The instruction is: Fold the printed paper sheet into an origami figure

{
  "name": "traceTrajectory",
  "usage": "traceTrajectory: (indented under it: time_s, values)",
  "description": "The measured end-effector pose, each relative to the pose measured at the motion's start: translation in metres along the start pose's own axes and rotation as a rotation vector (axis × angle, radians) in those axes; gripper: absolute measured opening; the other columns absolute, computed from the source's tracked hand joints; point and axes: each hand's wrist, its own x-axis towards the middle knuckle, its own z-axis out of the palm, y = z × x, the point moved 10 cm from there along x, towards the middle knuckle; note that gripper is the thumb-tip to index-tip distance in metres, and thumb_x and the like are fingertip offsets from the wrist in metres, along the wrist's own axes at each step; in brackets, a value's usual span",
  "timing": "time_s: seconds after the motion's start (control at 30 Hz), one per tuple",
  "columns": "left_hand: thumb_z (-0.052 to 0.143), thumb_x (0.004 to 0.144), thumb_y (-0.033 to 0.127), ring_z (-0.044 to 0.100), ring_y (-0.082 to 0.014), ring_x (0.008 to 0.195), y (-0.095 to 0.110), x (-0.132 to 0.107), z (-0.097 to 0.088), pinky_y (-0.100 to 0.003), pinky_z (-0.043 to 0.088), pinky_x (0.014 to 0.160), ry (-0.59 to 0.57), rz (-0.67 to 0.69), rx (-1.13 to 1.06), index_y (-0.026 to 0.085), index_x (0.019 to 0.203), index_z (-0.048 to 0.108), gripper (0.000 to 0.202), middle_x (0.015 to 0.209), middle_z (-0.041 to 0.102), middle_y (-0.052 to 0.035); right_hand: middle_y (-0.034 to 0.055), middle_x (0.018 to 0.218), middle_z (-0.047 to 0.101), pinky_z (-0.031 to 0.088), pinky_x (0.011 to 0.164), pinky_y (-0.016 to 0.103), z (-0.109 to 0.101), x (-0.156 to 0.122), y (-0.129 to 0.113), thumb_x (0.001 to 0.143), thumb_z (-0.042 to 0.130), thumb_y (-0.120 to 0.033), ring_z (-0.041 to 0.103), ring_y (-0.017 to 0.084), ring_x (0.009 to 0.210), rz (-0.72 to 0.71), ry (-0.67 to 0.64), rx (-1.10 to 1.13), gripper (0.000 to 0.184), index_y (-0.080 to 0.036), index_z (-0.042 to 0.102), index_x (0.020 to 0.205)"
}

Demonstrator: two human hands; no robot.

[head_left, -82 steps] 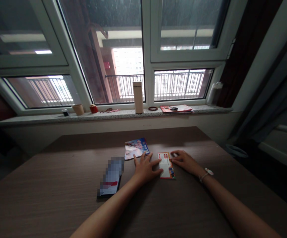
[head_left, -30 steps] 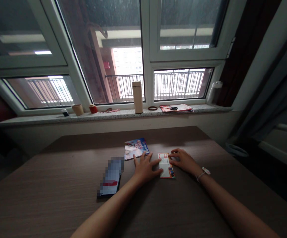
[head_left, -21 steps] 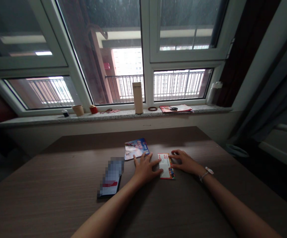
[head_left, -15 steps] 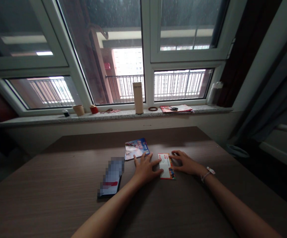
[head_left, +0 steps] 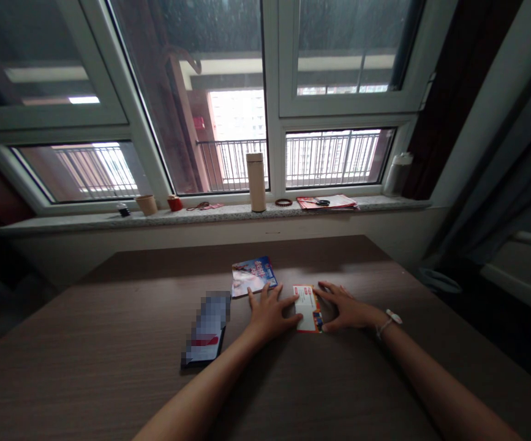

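Observation:
A small printed paper (head_left: pixel 305 309), white with red and orange edges, lies flat on the brown table between my hands. The spread fingers of my left hand (head_left: pixel 267 315) rest on the table, with thumb and index finger on the paper's left edge. At its right edge is my right hand (head_left: pixel 348 308), fingers apart, the index fingertip and thumb touching the border. A blue and pink printed leaflet (head_left: pixel 252 275) lies just beyond my left fingertips. Left of my left forearm sits a phone (head_left: pixel 206 331), its screen blurred out.
Along the stone windowsill (head_left: pixel 228 214) stand a beige flask (head_left: pixel 256 184), a paper cup (head_left: pixel 146 204), a red thread spool (head_left: pixel 174 203) and a clear bottle (head_left: pixel 398 174). Black-handled scissors (head_left: pixel 323 202) lie on a stack of papers (head_left: pixel 338 201), beside a bead bracelet (head_left: pixel 283 202).
My right thumb has slid toward me along the paper's right edge, so the hand is spread wider. My left hand and the paper have barely moved.

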Motion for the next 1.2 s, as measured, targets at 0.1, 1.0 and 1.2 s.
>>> traceTrajectory:
  time_s: [0.1,1.0,1.2]
  values:
    - [0.046,0.079,0.075,0.016,-0.0397,0.142,0.0,0.0,0.0,-0.076,-0.009,0.1,-0.006,-0.005,-0.004,0.054,0.131,0.046,0.056,0.153,0.032,0.001,0.0131,0.158,0.014,0.005,0.117,0.054,0.001,-0.001,0.0,0.056,0.076,-0.062,0.008,0.036,0.145,0.001,-0.011,-0.002,0.108,-0.029,0.028,0.147]
    - [0.047,0.081,0.072,0.018,-0.039,0.141,0.0,-0.003,-0.003,-0.075,-0.01,0.101,0.034,-0.001,0.002,0.05,0.131,0.049,0.055,0.151,0.037,-0.0008,0.0059,0.123,0.062,0.034,0.107,0.043,-0.024,0.003,0.001,0.078,0.067,-0.041,0.048,0.027,0.123,-0.119,0.356,0.223,0.018,-0.026,0.076,0.079]
    - [0.045,0.079,0.074,0.018,-0.0404,0.14,-0.001,-0.001,-0.001,-0.076,-0.009,0.101,0.03,-0.002,0.005,0.051,0.131,0.048,0.057,0.151,0.038,0.0008,0.0052,0.12,0.063,0.038,0.105,0.042,-0.026,0.005,-0.001,0.08,0.063,-0.042,0.052,0.025,0.117,-0.101,0.38,0.181,0.02,-0.026,0.076,0.082]
